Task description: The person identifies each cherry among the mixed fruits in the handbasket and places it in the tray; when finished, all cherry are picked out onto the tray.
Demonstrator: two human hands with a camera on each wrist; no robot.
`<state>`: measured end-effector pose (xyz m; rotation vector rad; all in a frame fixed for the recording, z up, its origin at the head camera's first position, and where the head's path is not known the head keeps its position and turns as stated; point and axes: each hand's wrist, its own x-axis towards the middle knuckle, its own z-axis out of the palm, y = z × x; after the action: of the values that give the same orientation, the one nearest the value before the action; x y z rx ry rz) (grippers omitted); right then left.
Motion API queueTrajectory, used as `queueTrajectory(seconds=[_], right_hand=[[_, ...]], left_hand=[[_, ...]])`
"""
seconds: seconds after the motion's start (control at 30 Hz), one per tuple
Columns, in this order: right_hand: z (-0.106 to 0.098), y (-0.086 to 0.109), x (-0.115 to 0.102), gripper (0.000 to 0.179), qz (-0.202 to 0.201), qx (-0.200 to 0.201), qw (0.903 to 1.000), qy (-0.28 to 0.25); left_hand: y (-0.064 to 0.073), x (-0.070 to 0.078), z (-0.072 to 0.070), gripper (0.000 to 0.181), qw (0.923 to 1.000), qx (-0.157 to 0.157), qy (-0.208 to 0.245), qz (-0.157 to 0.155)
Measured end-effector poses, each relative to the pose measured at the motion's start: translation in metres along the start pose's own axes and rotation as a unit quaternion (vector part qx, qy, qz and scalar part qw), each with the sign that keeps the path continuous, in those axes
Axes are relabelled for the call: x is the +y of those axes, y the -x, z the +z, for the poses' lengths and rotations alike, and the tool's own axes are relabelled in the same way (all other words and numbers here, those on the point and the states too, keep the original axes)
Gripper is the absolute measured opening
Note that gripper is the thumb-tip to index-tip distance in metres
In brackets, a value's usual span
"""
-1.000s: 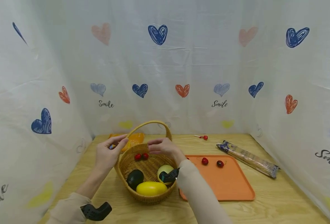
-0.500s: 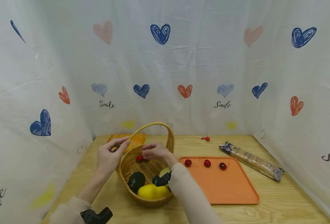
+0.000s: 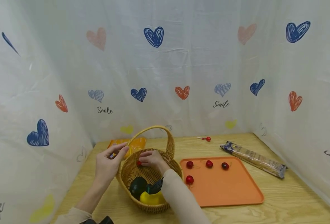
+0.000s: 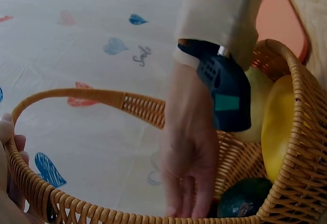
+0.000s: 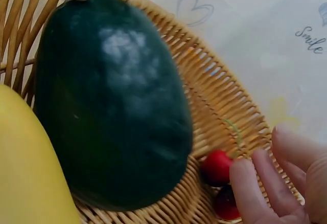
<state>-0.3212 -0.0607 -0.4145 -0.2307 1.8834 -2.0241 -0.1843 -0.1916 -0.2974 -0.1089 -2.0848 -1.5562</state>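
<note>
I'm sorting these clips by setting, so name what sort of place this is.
Probably a staged tabletop recording booth: a pale curtain printed with hearts and "Smile" closes in a wooden table at the back and both sides, with a wicker basket and an orange tray set out on it.

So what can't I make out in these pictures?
Head view: one of two basket cherries, hidden behind right grip.
Head view: pale green fruit, hidden behind right sleeve.
Head view: print on orange packet, too small to read.
Left wrist view: left grip, mostly cut off by left edge.
</note>
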Motion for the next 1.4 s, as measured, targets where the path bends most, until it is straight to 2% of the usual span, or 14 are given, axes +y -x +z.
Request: queueTrajectory(seconds=[0.2, 0.37, 0.43, 0.63, 0.7, 0.87, 0.97, 1.17, 1.4], right_hand=[[0.007, -0.001, 0.009, 0.028, -0.002, 0.059, 0.9959, 0.068], [0.013, -0.004, 0.009, 0.024, -0.017, 0.099, 0.9874, 0.122], [0.016, -0.005, 0.009, 0.024, -0.014, 0.098, 0.9835, 0.151], [0.028, -0.005, 0.017, 0.019, 0.011, 0.063, 0.9731, 0.221], [0.031, -0.005, 0.02, 0.017, 0.018, 0.054, 0.9738, 0.22], [0.037, -0.002, 0.024, 0.015, 0.038, 0.015, 0.9845, 0.171], [0.038, 0.001, 0.023, 0.014, 0.042, 0.005, 0.9845, 0.17], [0.03, 0.004, 0.016, 0.011, 0.033, -0.003, 0.9831, 0.18], [0.016, 0.007, 0.0, 0.016, 0.028, -0.029, 0.9905, 0.131]], left_hand=[[0.002, 0.0, 0.001, 0.017, 1.0, 0.0, 0.003, -0.007], [0.001, 0.0, 0.001, 0.017, 1.0, -0.001, 0.002, 0.008], [0.0, 0.0, 0.001, 0.017, 1.0, 0.0, 0.001, 0.009], [-0.001, 0.001, 0.001, 0.017, 1.0, -0.006, 0.004, -0.002], [-0.002, 0.001, 0.001, 0.017, 0.9999, -0.01, 0.004, -0.002], [0.0, 0.003, 0.001, 0.017, 1.0, -0.006, -0.003, 0.001], [0.002, 0.005, 0.001, 0.016, 0.9999, -0.002, -0.011, -0.005], [0.004, 0.007, 0.001, 0.018, 0.9999, -0.001, -0.01, -0.013], [0.002, 0.003, 0.001, 0.016, 0.9999, 0.002, 0.011, 0.006]])
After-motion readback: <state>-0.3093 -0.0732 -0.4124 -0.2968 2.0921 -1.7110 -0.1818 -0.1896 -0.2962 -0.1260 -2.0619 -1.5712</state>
